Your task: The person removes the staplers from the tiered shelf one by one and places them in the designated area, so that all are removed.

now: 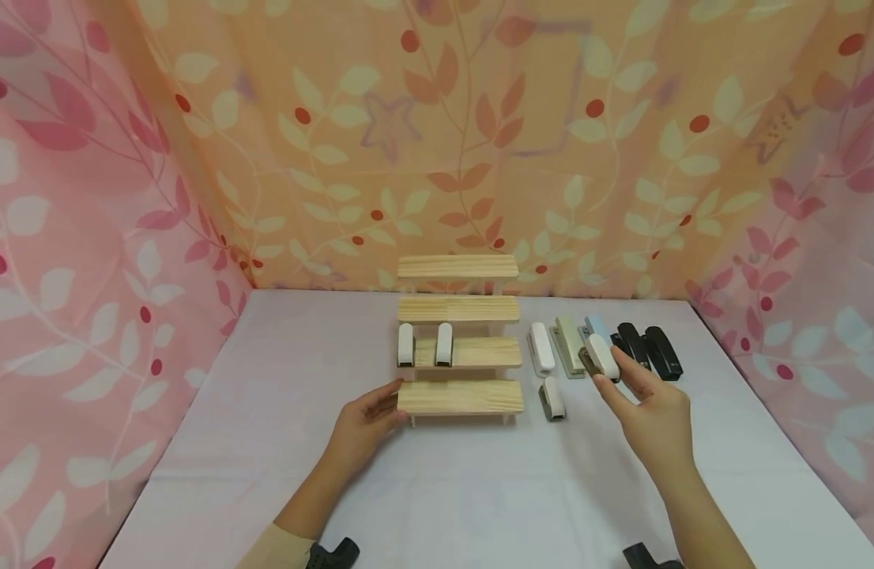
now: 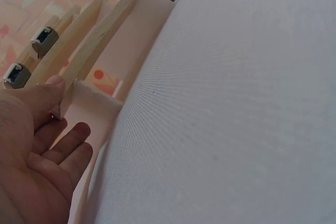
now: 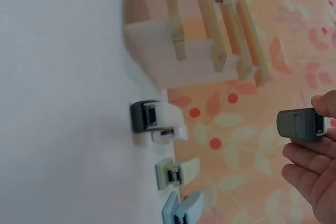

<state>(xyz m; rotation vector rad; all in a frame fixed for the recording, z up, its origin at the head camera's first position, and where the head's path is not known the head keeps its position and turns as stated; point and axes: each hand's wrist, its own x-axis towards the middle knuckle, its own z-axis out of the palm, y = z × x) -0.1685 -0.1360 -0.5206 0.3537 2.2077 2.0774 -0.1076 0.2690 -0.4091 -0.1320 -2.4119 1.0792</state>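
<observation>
My left hand (image 1: 366,423) holds the left end of the lowest board of a tiered wooden rack (image 1: 460,397). In the left wrist view, its thumb lies on the board (image 2: 89,51) and the other fingers are at the end and below. My right hand (image 1: 657,411) pinches a small white stapler (image 1: 603,357), raised over the right side of the table. Its grey base (image 3: 296,124) faces the right wrist camera. Two white staplers stand on the second board from the bottom, one at the left end (image 1: 405,345) and one near the middle (image 1: 444,344).
Right of the rack stand a white stapler (image 1: 541,349), a pale green one (image 1: 568,346), a light blue one (image 1: 595,324) and two black ones (image 1: 663,353). A smaller white stapler (image 1: 552,398) sits nearer the front. Patterned curtains (image 1: 323,158) enclose the white-covered table (image 1: 451,490).
</observation>
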